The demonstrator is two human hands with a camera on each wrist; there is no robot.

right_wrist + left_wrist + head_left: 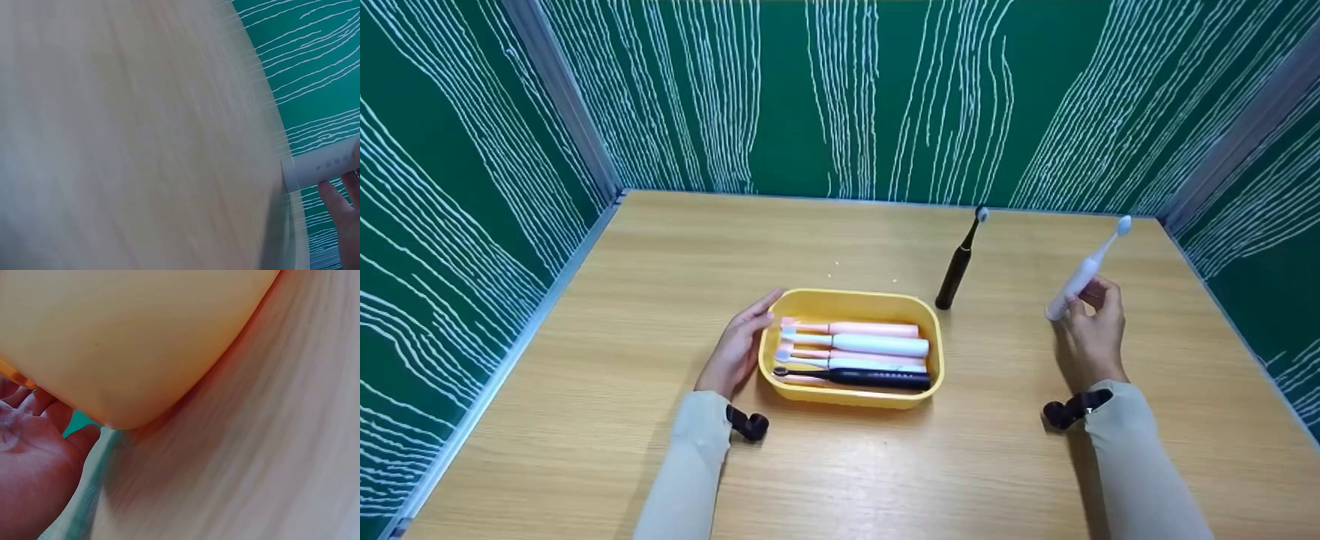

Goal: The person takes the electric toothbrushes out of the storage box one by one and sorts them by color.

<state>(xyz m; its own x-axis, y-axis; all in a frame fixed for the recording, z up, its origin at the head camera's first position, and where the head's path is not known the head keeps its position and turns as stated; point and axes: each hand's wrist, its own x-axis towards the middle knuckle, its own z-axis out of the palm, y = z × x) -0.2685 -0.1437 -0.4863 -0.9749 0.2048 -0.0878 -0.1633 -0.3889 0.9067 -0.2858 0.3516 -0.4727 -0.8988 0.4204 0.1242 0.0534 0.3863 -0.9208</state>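
My right hand [1095,330] pinches a white electric toothbrush [1075,286] by its handle, brush head up and tilted. Its lower end is at the tabletop. In the right wrist view, the white handle [318,167] shows a row of small round marks. My left hand [739,345] rests its fingers against the left side of a yellow basket [847,400]. Inside lie several electric toothbrushes: a black one [877,378] in front, a white one [881,345] and a pink one [877,329] behind. Between basket and right hand stands another black electric toothbrush [955,276].
The wooden table [660,262] ends at green walls [787,97] with white wavy lines at the back and both sides. A few tiny white specks [837,264] lie behind the basket. Dark cameras sit at both wrists.
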